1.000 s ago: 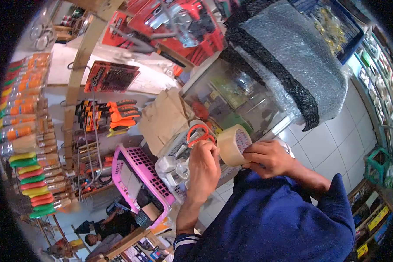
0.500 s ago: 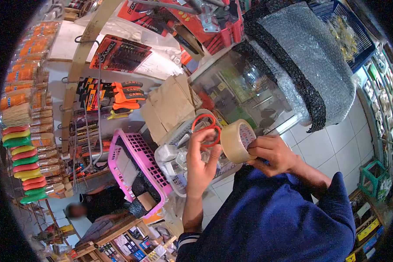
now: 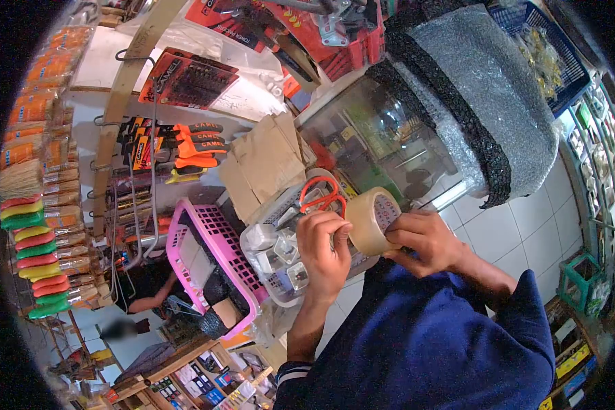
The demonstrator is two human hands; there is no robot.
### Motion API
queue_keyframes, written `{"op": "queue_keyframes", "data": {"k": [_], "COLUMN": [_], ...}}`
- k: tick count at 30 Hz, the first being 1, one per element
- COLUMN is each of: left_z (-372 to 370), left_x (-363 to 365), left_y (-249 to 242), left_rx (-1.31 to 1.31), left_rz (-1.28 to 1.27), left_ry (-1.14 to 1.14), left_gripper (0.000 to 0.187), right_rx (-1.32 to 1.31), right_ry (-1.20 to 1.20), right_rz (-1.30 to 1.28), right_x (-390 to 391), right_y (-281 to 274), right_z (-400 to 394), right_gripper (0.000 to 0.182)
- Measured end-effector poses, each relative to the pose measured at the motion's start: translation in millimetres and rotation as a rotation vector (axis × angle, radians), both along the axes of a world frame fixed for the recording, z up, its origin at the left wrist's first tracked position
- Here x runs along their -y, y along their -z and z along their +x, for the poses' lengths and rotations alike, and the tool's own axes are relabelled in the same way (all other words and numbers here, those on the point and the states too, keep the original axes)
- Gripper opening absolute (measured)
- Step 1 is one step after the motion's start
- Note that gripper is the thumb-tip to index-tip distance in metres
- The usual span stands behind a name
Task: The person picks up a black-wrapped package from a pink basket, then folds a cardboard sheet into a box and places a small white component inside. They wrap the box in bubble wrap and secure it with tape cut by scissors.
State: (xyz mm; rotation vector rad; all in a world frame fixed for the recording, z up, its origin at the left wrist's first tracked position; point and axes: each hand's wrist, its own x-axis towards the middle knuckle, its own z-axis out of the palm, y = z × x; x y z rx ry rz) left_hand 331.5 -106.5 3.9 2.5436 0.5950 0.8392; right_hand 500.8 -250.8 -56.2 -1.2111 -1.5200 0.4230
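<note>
A wide roll of clear packing tape [image 3: 370, 229] is held side-on in front of me. My right hand [image 3: 427, 242] grips its right rim, with fingers inside the core and the thumb below. Close to the roll's left edge, my left hand [image 3: 326, 251] is closed, thumb pressed against the bent fingers. Whatever may be in that pinch is too small to make out. Just behind the left hand are the red handles of scissors [image 3: 309, 183], above a light-coloured basket [image 3: 268, 290] with small clear-wrapped boxes.
A glass display case [image 3: 362, 130] stands ahead, with a bubble-wrapped bundle [image 3: 471, 82] on it. To the left are a pink basket [image 3: 219, 239], cardboard [image 3: 263, 160] and hanging paint brushes [image 3: 37, 246]. Another person's arm [image 3: 154, 298] shows at lower left.
My left hand has closed from spread fingers into a pinch beside the tape roll. The right hand and roll stay nearly in place. The other person at lower left has shifted.
</note>
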Motion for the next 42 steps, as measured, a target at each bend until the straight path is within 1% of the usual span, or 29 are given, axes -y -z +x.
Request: {"op": "queue_keyframes", "data": {"k": [1, 8, 14, 17, 20, 23, 25, 27, 28, 29, 31, 32, 33, 35, 37, 39, 40, 42], "left_z": [1.6, 12.2, 10.2, 6.2, 2.3, -6.7, -15.6, -25.9, -32.8, -41.8, -59.8, -71.0, -84.8, -107.7, -123.7, -135.2, -141.3, -155.8], "left_x": [0.6, 6.0, 7.7, 11.1, 14.5, 20.9, 26.5, 29.5, 31.2, 33.6, 33.4, 33.0, 35.2, 40.1, 45.3, 44.0, 43.0, 40.6], "left_y": [1.0, 1.2, -1.0, -4.1, -9.2, -16.4, -22.6, -26.8, -28.4, -26.9, -44.0, -51.8, -54.9, -53.0, -52.6, -52.6, -51.7, -43.0], "left_rx": [0.014, 0.129, 0.150, 0.183, 0.227, 0.294, 0.339, 0.380, 0.400, 0.429, 0.339, 0.293, 0.247, 0.298, 0.319, 0.221, 0.172, 0.096], "left_rz": [0.023, -0.126, -0.083, -0.094, -0.076, -0.078, -0.053, -0.029, -0.015, -0.054, 0.066, 0.117, 0.180, 0.180, 0.158, 0.201, 0.223, 0.255], "left_ry": [-0.017, -0.088, -0.132, -0.130, -0.144, -0.169, -0.185, -0.222, -0.242, -0.272, -0.289, -0.290, -0.334, -0.428, -0.522, -0.552, -0.566, -0.579], "left_gripper": [0.013, 0.009, 0.005, 0.006, 0.006, 0.006, 0.006, 0.013, 0.018, 0.018, 0.019, 0.020, 0.025, 0.027, 0.028, 0.028, 0.028, 0.035], "right_rx": [0.001, -0.001, 0.033, -0.050, -0.132, -0.161, -0.201, -0.251, -0.258, -0.266, -0.307, -0.294, -0.281, -0.213, -0.242, -0.322, -0.310, -0.283], "right_ry": [0.009, 0.082, 0.204, 0.190, 0.202, 0.200, 0.196, 0.156, 0.107, 0.061, -0.025, -0.070, -0.108, -0.180, -0.258, -0.332, -0.342, -0.362], "right_rz": [-0.013, -0.110, -0.159, -0.194, -0.203, -0.240, -0.373, -0.488, -0.485, -0.486, -0.510, -0.484, -0.458, -0.369, -0.373, -0.382, -0.388, -0.400], "right_x": [-1.4, -3.8, -5.2, -7.6, -7.7, -10.3, -13.5, -18.1, -21.0, -23.2, -29.8, -34.3, -39.7, -51.6, -66.9, -83.6, -91.1, -103.9], "right_y": [-2.8, -26.5, -38.8, -35.3, -45.3, -53.0, -57.4, -64.2, -64.9, -65.5, -67.6, -67.7, -66.7, -68.5, -65.9, -59.9, -53.5, -36.8], "right_z": [1.1, 1.1, -12.0, -15.6, -23.2, -31.0, -33.2, -36.2, -40.8, -45.3, -54.7, -60.8, -67.5, -80.7, -93.8, -109.1, -117.8, -134.1], "right_gripper": [0.023, 0.023, 0.022, 0.020, 0.018, 0.017, 0.020, 0.022, 0.021, 0.021, 0.021, 0.022, 0.023, 0.025, 0.025, 0.025, 0.023, 0.021]}}
